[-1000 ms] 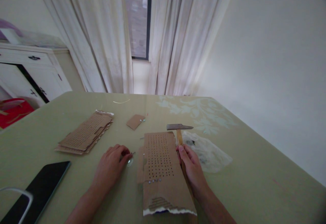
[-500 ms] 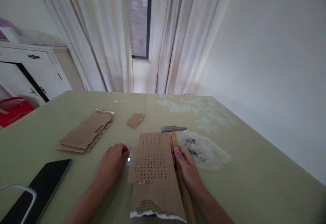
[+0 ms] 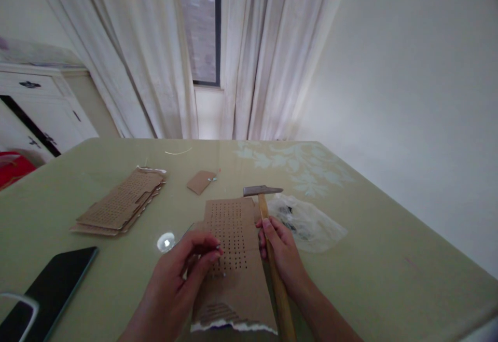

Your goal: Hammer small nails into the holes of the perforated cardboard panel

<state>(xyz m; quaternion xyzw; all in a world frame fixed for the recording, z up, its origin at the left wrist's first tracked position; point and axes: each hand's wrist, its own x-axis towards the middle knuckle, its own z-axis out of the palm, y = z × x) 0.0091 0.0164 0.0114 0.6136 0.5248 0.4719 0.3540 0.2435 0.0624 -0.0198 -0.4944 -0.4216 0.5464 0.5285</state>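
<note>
A brown cardboard piece (image 3: 237,290) with rows of punched holes lies before me, its near edge torn. My left hand (image 3: 182,272) is over its left side, thumb and forefinger pinched on a small silver-headed nail (image 3: 218,247), mostly hidden by the fingertips. Below the holes a few small metal heads (image 3: 223,274) show, partly covered by that hand. My right hand (image 3: 282,248) is closed round the wooden handle of a hammer (image 3: 275,269) along the cardboard's right edge. The hammer's steel head points away from me, beyond the cardboard's far right corner.
Stacked punched cardboard pieces (image 3: 122,202) lie at the left, and a small cardboard square (image 3: 201,181) farther back. A clear plastic bag (image 3: 311,225) with dark bits is right of the hammer. A dark tablet-like device (image 3: 50,285) and a white cable (image 3: 29,303) are near left.
My left hand has moved right and up from the table beside the cardboard to over its holes, pinching the nail. My right hand still holds the hammer. The view has shifted slightly.
</note>
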